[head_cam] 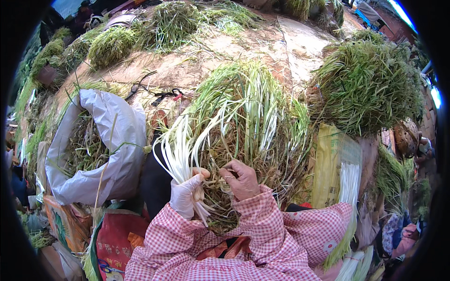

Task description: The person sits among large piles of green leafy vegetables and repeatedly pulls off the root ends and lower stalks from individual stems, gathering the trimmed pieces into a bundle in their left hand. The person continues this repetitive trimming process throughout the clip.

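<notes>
My left hand [185, 195], in a thin white glove with bare fingertips showing, grips a bunch of white leafy stalks [179, 151], likely blanched chives. Their pale tops fan upward and their cut-looking ends hang below the fist. Just right of it, my right hand [242, 179] is bare, with thumb and forefinger pinching a thin withered stalk [226, 145]. Both hands are over a large heap of the same plants [253, 105] before me. The heap has yellow-green tops, white stems and a tangle of brown dry matter [225, 154] nearest the hands.
At left stands a white woven sack [128, 133] holding plant scraps [86, 151]. A big green bundle [369, 80] rises at right, above a yellow sack [325, 165] and trimmed white stalks [349, 182]. Blue-handled scissors [104, 266] lie lower left. A dark strap [139, 86] lies beyond the sack.
</notes>
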The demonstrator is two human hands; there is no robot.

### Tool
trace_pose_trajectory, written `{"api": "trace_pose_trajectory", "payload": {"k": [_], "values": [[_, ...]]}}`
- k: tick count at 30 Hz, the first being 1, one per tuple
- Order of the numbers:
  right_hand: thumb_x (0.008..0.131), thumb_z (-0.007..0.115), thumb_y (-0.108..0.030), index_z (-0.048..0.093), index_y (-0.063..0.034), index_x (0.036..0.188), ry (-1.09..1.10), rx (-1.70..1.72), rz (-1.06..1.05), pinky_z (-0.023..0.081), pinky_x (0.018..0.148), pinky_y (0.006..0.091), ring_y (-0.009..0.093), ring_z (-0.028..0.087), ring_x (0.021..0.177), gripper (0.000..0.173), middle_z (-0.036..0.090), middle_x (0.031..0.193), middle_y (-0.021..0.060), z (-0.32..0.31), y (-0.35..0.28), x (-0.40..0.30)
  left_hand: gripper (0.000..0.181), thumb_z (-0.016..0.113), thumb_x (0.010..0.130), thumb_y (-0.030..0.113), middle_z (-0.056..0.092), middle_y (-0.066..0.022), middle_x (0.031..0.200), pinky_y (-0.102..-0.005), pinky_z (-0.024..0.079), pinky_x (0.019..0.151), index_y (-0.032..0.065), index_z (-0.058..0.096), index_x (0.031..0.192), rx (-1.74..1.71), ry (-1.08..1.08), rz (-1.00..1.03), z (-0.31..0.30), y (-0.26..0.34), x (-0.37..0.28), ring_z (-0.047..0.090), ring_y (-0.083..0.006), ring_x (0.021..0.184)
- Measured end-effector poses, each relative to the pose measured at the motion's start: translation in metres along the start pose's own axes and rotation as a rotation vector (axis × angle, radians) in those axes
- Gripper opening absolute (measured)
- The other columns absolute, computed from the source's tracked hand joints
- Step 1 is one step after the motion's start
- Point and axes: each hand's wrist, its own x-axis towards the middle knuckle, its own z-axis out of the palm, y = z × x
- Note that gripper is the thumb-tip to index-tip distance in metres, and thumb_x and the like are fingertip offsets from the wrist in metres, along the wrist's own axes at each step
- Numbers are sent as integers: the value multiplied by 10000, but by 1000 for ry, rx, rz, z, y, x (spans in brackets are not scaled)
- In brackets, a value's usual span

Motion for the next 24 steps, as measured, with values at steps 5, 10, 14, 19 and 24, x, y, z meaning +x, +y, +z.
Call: {"api": "trace_pose_trajectory", "payload": {"k": [5,10,14,19,24], "values": [[834,571,-106,591,-8,934,54,-758,408,480,676,319,230,599,727,142,606,814,120,-71,63,-25,178,629,826,175,557,-17,596,-197,360,355,4,592,857,-131,12,140,-19,14,14,417,-37,357],[802,643,-224,497,-58,1203,-88,-315,-283,392,903,365,249,545,1004,457,584,1073,114,-11,-23,16,226,626,831,205,443,35,480,-188,337,359,-16,584,857,-42,-22,88,-5,17,14,372,-40,341],[810,646,-190,578,-28,1006,-419,140,34,454,715,294,162,605,820,264,626,836,85,21,0,26,234,644,818,192,519,-13,524,-200,341,341,-37,599,842,-39,-85,162,-1,21,20,393,-53,334],[850,597,-142,599,-13,916,-394,-20,111,392,545,250,82,466,588,146,519,655,-7,11,22,17,185,611,842,158,575,-45,646,-196,348,346,-20,571,868,-266,29,389,-11,39,34,375,-35,339],[894,532,-184,611,-33,970,-481,444,407,295,494,206,31,356,533,187,414,598,-79,-12,18,3,137,570,870,109,618,-83,791,-156,338,346,13,531,960,-318,10,410,-29,66,50,354,-1,363]]}}
